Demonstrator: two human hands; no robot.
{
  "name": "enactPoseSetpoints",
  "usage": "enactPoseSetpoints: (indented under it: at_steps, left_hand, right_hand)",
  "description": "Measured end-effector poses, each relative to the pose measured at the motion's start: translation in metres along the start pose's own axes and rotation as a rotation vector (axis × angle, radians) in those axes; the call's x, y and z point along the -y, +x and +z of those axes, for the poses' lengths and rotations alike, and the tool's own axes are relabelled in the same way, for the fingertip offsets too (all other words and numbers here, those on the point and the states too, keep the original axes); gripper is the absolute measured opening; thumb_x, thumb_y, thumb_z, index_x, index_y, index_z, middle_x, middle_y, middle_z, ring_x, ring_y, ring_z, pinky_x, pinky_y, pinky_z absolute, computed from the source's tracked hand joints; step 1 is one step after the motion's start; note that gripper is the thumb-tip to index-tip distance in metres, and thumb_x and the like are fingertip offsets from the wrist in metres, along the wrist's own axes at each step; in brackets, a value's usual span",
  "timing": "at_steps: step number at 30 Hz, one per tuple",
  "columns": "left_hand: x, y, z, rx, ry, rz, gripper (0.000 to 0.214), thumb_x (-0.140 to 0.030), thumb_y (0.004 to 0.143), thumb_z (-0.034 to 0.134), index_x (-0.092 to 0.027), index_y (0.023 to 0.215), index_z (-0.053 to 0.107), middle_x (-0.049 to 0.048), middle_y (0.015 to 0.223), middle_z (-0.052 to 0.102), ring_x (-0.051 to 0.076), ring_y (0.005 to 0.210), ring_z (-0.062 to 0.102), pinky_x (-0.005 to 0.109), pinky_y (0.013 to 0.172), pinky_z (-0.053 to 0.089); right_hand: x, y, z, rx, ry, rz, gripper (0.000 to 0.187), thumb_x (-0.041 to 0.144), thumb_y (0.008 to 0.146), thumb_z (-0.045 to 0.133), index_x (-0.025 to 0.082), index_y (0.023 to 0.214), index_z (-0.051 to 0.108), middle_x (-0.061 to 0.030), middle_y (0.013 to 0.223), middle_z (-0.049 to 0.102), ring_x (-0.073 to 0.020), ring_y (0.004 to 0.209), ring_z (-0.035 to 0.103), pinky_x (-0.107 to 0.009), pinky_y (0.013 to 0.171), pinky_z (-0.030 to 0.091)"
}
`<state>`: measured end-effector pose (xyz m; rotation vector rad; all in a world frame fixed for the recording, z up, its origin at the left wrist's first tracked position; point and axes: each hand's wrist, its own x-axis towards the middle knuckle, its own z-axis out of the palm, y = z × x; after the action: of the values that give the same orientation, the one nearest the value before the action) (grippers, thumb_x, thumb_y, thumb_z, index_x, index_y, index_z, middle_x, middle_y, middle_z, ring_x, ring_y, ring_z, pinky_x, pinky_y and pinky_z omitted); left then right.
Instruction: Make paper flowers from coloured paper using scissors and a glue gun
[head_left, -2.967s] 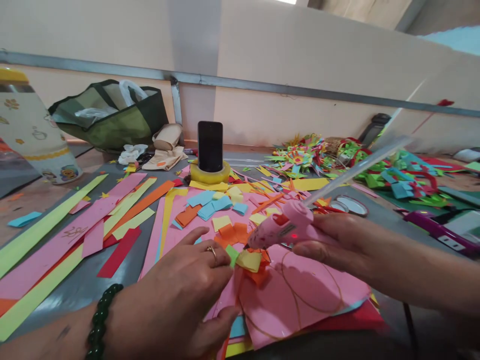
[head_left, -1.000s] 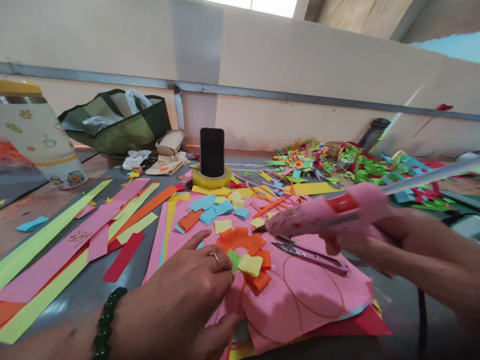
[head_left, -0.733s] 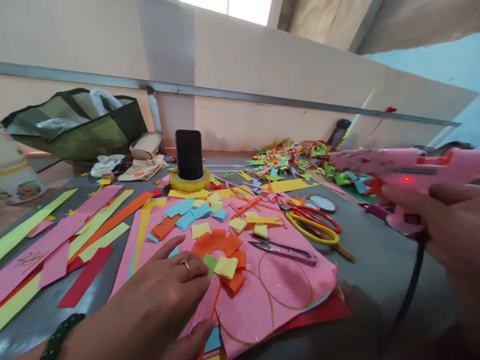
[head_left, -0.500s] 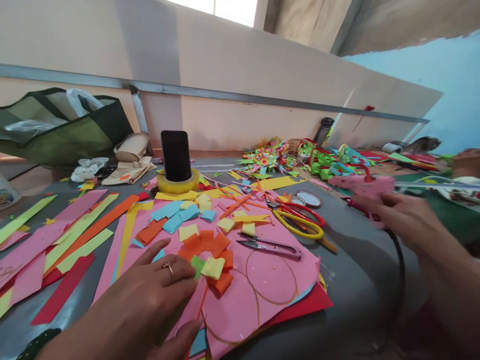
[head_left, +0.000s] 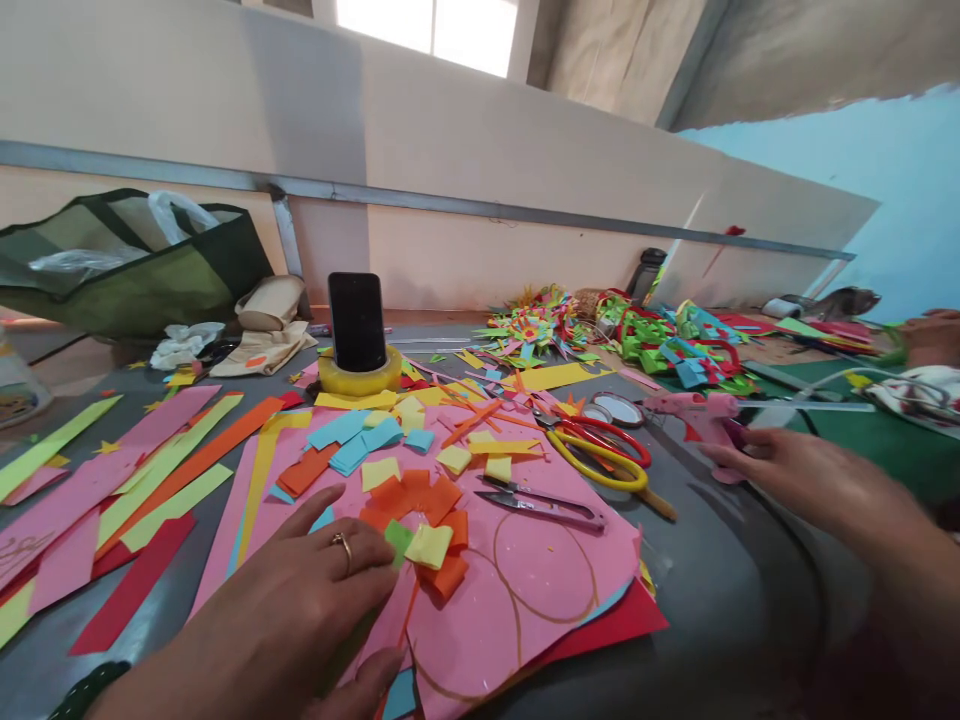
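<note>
A paper flower [head_left: 405, 495] with orange petals and green and yellow pieces at its middle lies on pink paper [head_left: 547, 565] marked with drawn circles. My left hand [head_left: 315, 590] rests on its left side. The fingertips touch the green piece [head_left: 397, 537], and the thumb is spread apart below. On the right, my right hand [head_left: 795, 480] has its fingers at the handle of a pink glue gun [head_left: 697, 408], low over the grey table, with a clear glue stick [head_left: 817, 406] out of its back. Thread snips [head_left: 547, 507] lie right of the flower.
Scissors with yellow handles [head_left: 600, 462] and red-handled scissors [head_left: 619, 435] lie beyond the snips. A phone [head_left: 357, 322] stands in a yellow tape roll [head_left: 360, 375]. Paper strips [head_left: 169, 470] cover the left side. Another person's hand [head_left: 930, 335] is at far right.
My right hand has brought the glue gun left and down towards the table, and its grip looks looser. My left hand stays by the flower. The view has shifted slightly.
</note>
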<state>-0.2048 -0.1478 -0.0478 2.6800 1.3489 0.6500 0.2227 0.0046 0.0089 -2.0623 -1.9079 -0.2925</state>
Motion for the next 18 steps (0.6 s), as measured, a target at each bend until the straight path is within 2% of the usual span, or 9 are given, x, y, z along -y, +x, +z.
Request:
enactPoseSetpoints:
  at_steps: [1,2,3,5,7,9,11,14,18]
  left_hand:
    - [-0.001,0.000,0.000,-0.013,-0.007,-0.002,0.007,-0.029,0.077,0.059,-0.024,0.079,0.063,-0.0011,0.089,0.069,0.017,0.085,0.065,0.042,0.114,0.022]
    - [-0.001,0.001,0.000,-0.028,-0.010,-0.010,0.008,-0.030,0.078,0.059,-0.024,0.078,0.063,-0.0011,0.087,0.069,0.017,0.083,0.064,0.042,0.113,0.023]
    - [-0.002,0.001,0.000,-0.040,-0.013,-0.015,0.008,-0.031,0.078,0.059,-0.024,0.077,0.063,-0.0011,0.085,0.068,0.016,0.082,0.064,0.042,0.113,0.024]
    - [-0.004,0.001,-0.001,-0.051,-0.014,-0.027,0.009,-0.032,0.078,0.059,-0.024,0.076,0.064,-0.0007,0.083,0.068,0.017,0.081,0.064,0.043,0.112,0.026]
    - [-0.006,0.002,-0.004,-0.052,-0.015,-0.035,0.010,-0.032,0.079,0.059,-0.024,0.077,0.065,-0.0002,0.083,0.068,0.017,0.081,0.064,0.043,0.111,0.027]
    - [-0.008,0.004,-0.009,-0.026,-0.016,-0.039,0.011,-0.032,0.080,0.059,-0.024,0.077,0.065,-0.0003,0.082,0.068,0.017,0.080,0.064,0.042,0.110,0.029]
    - [-0.010,0.007,-0.014,0.017,-0.014,-0.044,0.011,-0.032,0.081,0.058,-0.024,0.077,0.066,-0.0008,0.079,0.067,0.016,0.077,0.063,0.042,0.109,0.030]
    - [-0.013,0.010,-0.019,0.045,-0.018,-0.048,0.012,-0.030,0.083,0.057,-0.024,0.078,0.066,-0.0011,0.076,0.066,0.015,0.076,0.063,0.041,0.108,0.031]
    - [-0.014,0.010,-0.021,0.045,-0.030,-0.057,0.012,-0.031,0.082,0.057,-0.023,0.080,0.066,-0.0001,0.077,0.066,0.017,0.079,0.062,0.040,0.106,0.034]
  right_hand:
    - [0.010,-0.007,-0.011,0.044,-0.076,0.096,0.037,0.057,0.071,0.059,0.021,0.070,0.067,-0.0121,0.069,0.067,-0.0260,0.054,0.057,-0.035,0.050,0.035]
    - [0.023,-0.015,-0.021,0.034,-0.092,0.133,0.035,0.056,0.075,0.056,0.023,0.079,0.068,-0.0109,0.079,0.069,-0.0272,0.062,0.059,-0.035,0.054,0.037]
    - [0.038,-0.024,-0.029,0.011,-0.039,0.045,0.032,0.051,0.079,0.053,0.025,0.089,0.068,-0.0087,0.084,0.070,-0.0257,0.069,0.060,-0.034,0.058,0.039]
    - [0.076,-0.039,-0.038,0.024,0.143,-0.174,0.031,0.051,0.081,0.051,0.025,0.091,0.066,-0.0059,0.083,0.068,-0.0221,0.069,0.060,-0.032,0.061,0.040]
    - [0.116,-0.048,-0.034,0.184,0.304,-0.432,0.031,0.051,0.085,0.049,0.025,0.089,0.065,-0.0039,0.085,0.068,-0.0192,0.074,0.060,-0.028,0.064,0.042]
    - [0.151,-0.051,-0.022,0.302,0.272,-0.563,0.032,0.053,0.084,0.051,0.023,0.084,0.063,-0.0028,0.081,0.067,-0.0183,0.071,0.059,-0.027,0.060,0.040]
    - [0.176,-0.050,-0.006,0.326,0.188,-0.653,0.036,0.056,0.080,0.056,0.021,0.082,0.060,-0.0039,0.081,0.066,-0.0194,0.071,0.059,-0.027,0.058,0.037]
    - [0.193,-0.045,0.014,0.314,0.098,-0.670,0.043,0.062,0.078,0.055,0.019,0.081,0.057,-0.0057,0.079,0.066,-0.0206,0.067,0.058,-0.026,0.053,0.033]
    - [0.187,-0.035,0.018,0.332,0.120,-0.647,0.032,0.051,0.082,0.053,0.020,0.082,0.058,-0.0049,0.077,0.067,-0.0173,0.063,0.058,-0.025,0.052,0.034]
